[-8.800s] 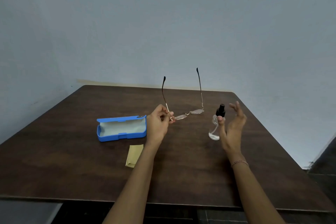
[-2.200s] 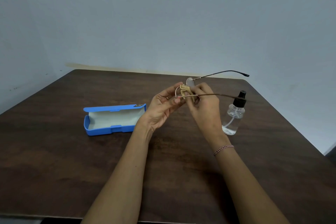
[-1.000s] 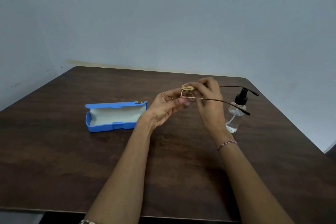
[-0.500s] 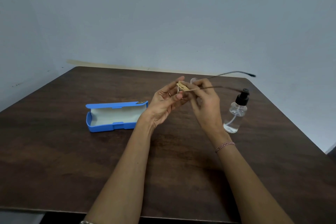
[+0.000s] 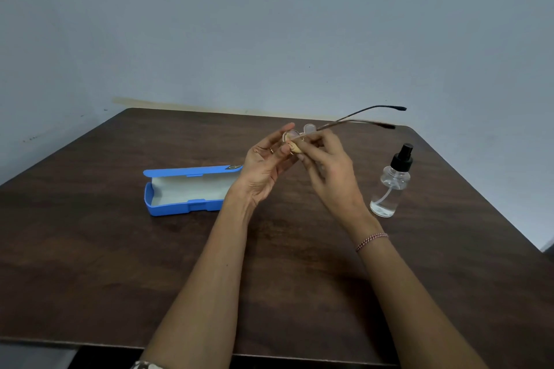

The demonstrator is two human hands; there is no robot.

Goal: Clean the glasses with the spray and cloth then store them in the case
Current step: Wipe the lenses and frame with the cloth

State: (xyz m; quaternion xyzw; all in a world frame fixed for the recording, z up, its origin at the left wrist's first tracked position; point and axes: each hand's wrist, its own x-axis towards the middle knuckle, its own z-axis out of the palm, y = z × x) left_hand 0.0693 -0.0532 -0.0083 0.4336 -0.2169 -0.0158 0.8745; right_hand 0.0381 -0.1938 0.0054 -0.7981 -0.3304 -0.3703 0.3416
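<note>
I see the glasses (image 5: 308, 129) held up off the desk (image 5: 90, 248), temples pointing right, with the left hand (image 5: 263, 166) pinching one lens rim in its fingers (image 5: 277, 140). The right hand (image 5: 331, 172) pinches the tan cloth (image 5: 296, 147) against that lens, its knuckles hiding part of the frame. Left of the fingers lies the open blue case (image 5: 189, 188), its end behind the left wrist. Right of them the spray bottle (image 5: 389, 185) stands apart.

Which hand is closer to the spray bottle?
Right. The right hand is just left of the spray bottle, apart from it; the left hand is farther left, beside the case.
</note>
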